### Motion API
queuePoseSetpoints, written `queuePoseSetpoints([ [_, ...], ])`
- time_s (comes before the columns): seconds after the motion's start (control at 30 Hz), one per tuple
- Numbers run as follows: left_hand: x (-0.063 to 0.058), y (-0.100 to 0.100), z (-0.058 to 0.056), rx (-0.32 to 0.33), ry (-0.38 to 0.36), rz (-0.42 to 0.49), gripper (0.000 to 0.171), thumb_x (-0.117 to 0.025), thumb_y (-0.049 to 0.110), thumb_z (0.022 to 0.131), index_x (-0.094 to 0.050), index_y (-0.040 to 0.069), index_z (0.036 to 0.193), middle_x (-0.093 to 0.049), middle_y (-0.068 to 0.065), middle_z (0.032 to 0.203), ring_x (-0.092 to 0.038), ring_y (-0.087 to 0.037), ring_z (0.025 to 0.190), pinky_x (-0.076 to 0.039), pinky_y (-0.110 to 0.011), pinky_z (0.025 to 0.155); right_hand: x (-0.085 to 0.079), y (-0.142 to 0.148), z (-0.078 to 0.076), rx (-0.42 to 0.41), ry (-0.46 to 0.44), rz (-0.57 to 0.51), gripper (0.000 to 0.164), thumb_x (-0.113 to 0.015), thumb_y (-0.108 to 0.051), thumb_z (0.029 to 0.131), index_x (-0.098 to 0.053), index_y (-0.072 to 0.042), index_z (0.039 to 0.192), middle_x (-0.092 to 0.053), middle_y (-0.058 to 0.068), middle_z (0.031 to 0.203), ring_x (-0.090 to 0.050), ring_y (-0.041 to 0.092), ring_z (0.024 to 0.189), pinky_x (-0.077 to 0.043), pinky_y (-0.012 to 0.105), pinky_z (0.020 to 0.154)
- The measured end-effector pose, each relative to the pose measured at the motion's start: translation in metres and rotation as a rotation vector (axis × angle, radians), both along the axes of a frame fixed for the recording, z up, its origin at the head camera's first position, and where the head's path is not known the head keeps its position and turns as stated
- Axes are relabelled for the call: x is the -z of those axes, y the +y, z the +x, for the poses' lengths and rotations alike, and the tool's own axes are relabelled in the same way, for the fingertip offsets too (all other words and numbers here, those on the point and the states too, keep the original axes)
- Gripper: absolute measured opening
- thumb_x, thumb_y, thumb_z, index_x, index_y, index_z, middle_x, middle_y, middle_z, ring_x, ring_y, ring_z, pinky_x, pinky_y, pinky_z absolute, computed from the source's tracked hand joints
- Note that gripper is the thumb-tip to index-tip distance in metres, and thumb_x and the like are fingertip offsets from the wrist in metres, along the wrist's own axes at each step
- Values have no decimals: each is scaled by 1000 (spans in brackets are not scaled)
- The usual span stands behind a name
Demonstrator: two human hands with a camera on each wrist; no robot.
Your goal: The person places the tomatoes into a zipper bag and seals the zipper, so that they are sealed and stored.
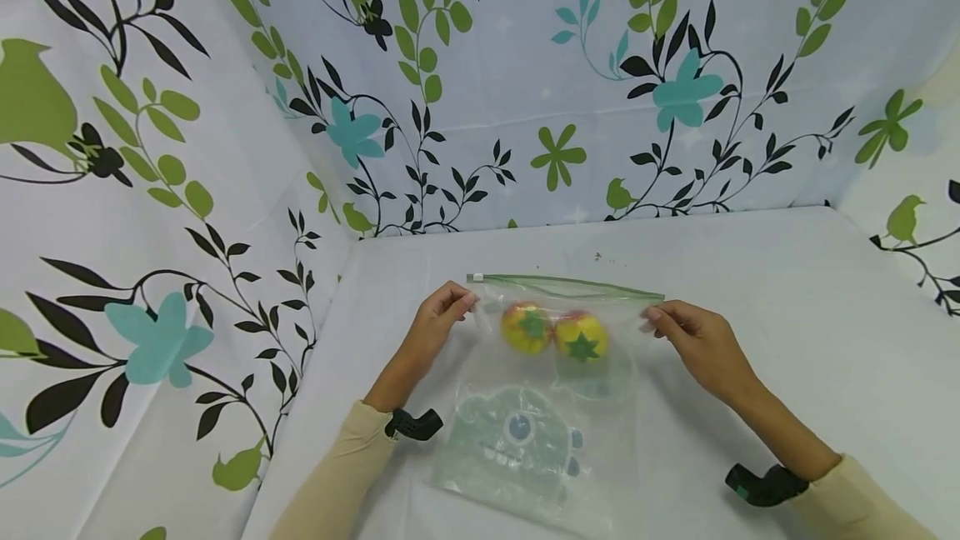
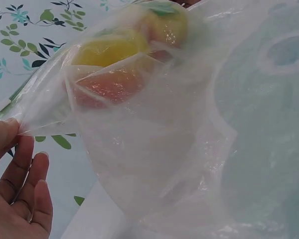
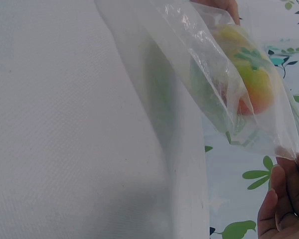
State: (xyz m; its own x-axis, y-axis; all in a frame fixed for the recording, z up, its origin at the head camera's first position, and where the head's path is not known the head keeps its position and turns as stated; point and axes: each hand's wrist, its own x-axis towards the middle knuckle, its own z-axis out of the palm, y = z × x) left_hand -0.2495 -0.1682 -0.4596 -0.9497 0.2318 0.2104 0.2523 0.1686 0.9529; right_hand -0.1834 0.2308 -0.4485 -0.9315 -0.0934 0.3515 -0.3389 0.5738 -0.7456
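A clear zip bag with a green slider strip along its top spans the space between my hands. Printed on it is a pale teal one-eyed monster. Inside, near the top, lie two yellow-and-red fruits with green star-shaped tops, side by side. My left hand pinches the bag's upper left edge, just below the white slider. At the upper right edge, my right hand pinches the plastic between thumb and fingers. Both wrist views show the fruits through the film.
A white-covered table lies under the bag. Patterned cloth with leaves, birds and teal flowers hangs behind it and at both sides. A few small dark specks sit near the table's back. Each wrist carries a black camera.
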Motion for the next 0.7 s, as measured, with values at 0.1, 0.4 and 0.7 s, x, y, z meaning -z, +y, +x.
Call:
queuePoseSetpoints([
  [0.1, 2, -2, 1, -9, -13, -2, 20, -59, 21, 110, -65, 3, 112, -65, -6, 107, -60, -29, 107, -49, -34, 94, 2, 2, -1, -3, -5, -7, 21, -63, -24, 108, -78, -10, 111, -79, 3, 95, -66, 7, 85, -50, 19, 71],
  [0.4, 5, -6, 4, -48, -23, -8, 23, -60, 22, 109, -65, -1, 112, -65, -16, 110, -60, -24, 105, -46, -48, 96, -3, 1, -5, 5, 5, 32, 24, -64, -26, 108, -80, -8, 112, -79, 5, 93, -66, 18, 84, -48, 22, 66],
  [0.7, 8, -5, 4, -71, -60, -38, 20, -63, 23, 108, -67, 3, 108, -66, -11, 110, -61, -19, 106, -47, -51, 100, 2, 6, -14, 6, -29, 75, 28, -62, -30, 109, -79, -8, 114, -80, 6, 95, -66, 24, 86, -48, 25, 65],
])
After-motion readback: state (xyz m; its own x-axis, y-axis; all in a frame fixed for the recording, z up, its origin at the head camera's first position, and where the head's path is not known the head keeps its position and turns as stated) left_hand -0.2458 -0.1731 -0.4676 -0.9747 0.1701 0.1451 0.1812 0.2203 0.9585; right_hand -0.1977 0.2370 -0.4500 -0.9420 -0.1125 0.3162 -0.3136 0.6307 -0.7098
